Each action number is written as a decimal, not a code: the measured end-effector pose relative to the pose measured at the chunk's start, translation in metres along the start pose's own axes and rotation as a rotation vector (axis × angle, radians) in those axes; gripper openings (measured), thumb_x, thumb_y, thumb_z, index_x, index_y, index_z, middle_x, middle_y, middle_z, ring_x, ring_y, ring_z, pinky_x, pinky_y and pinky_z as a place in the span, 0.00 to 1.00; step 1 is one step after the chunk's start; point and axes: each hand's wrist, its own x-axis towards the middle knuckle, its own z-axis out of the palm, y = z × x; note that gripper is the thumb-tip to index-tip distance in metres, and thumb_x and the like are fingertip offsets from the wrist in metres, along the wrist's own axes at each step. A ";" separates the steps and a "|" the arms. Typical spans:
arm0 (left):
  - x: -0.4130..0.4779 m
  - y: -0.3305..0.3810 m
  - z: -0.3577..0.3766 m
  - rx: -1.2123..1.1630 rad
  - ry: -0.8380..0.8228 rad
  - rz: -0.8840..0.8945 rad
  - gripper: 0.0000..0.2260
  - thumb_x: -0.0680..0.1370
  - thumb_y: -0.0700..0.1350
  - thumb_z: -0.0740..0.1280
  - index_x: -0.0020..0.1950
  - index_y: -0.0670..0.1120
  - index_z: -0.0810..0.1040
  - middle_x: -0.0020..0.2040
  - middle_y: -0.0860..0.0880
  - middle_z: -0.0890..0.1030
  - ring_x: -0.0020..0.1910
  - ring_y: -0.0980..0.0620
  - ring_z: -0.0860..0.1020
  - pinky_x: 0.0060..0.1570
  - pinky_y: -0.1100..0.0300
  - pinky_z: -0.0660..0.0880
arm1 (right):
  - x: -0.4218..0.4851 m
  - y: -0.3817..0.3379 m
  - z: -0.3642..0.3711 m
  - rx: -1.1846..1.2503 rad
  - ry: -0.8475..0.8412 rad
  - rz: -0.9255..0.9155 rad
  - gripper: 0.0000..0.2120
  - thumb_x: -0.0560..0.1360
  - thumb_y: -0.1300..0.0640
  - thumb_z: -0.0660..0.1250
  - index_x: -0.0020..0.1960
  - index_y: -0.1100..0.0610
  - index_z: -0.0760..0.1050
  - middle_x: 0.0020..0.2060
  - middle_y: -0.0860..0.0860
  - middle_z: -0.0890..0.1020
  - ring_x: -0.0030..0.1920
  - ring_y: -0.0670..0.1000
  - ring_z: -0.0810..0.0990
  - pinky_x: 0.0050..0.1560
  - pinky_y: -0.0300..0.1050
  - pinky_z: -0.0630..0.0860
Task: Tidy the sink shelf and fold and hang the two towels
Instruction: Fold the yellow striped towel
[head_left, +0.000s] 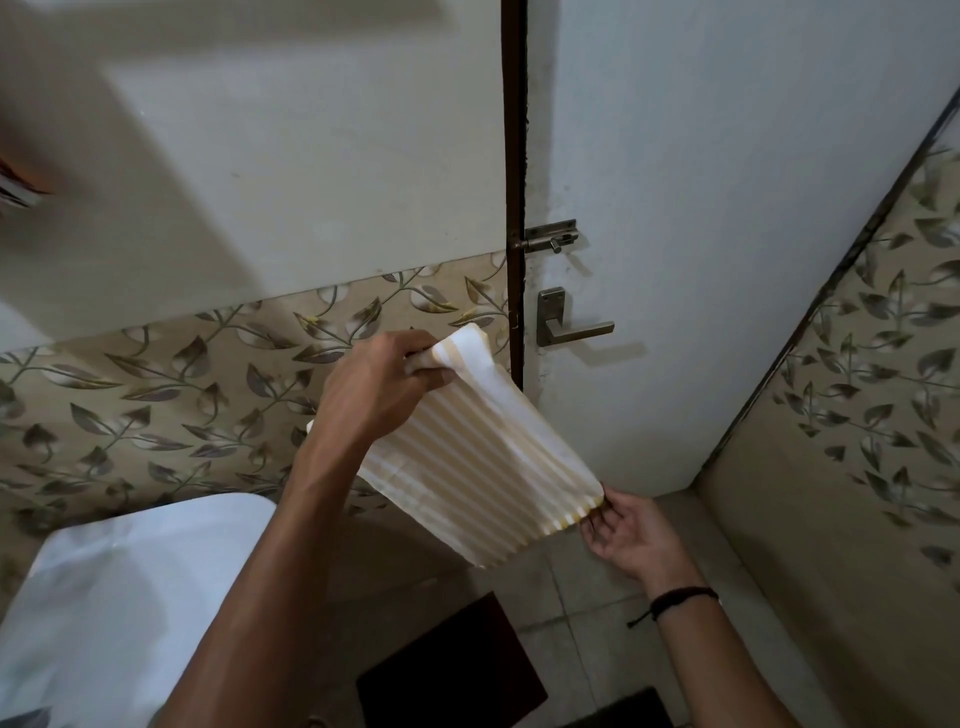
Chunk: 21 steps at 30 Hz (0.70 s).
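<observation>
A cream towel with pale yellow stripes (475, 457) hangs stretched in the air in front of the door. My left hand (376, 382) grips its upper end, fingers curled round the cloth. My right hand (626, 530), lower and to the right, pinches the towel's bottom corner between thumb and fingers. The towel looks folded into a narrow band between the two hands. Neither a second towel nor a sink shelf is in view.
A white door (727, 208) with a lever handle (571, 325) and a sliding bolt (553, 236) stands just behind the towel. A white toilet lid (119, 597) is at lower left. A dark mat (447, 670) lies on the tiled floor. Leaf-patterned tiles cover the walls.
</observation>
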 end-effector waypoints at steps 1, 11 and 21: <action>0.000 0.000 0.000 -0.008 -0.007 0.001 0.07 0.76 0.51 0.74 0.53 0.54 0.84 0.39 0.53 0.82 0.39 0.52 0.79 0.41 0.50 0.76 | 0.003 0.000 -0.003 0.023 0.013 0.024 0.03 0.77 0.63 0.67 0.49 0.57 0.79 0.31 0.52 0.86 0.45 0.51 0.79 0.46 0.49 0.75; -0.003 0.015 0.015 0.018 -0.117 0.053 0.09 0.76 0.50 0.75 0.56 0.54 0.84 0.46 0.55 0.83 0.45 0.52 0.80 0.46 0.52 0.77 | -0.033 0.002 0.043 -0.606 -0.052 -0.918 0.21 0.74 0.59 0.73 0.65 0.48 0.76 0.67 0.46 0.74 0.63 0.46 0.76 0.53 0.39 0.74; -0.002 0.024 0.015 0.047 -0.191 0.073 0.10 0.76 0.51 0.74 0.57 0.55 0.83 0.49 0.52 0.85 0.48 0.50 0.82 0.49 0.49 0.78 | -0.075 0.008 0.109 -0.880 -0.122 -1.234 0.20 0.71 0.52 0.78 0.58 0.48 0.74 0.53 0.39 0.76 0.53 0.38 0.78 0.45 0.33 0.78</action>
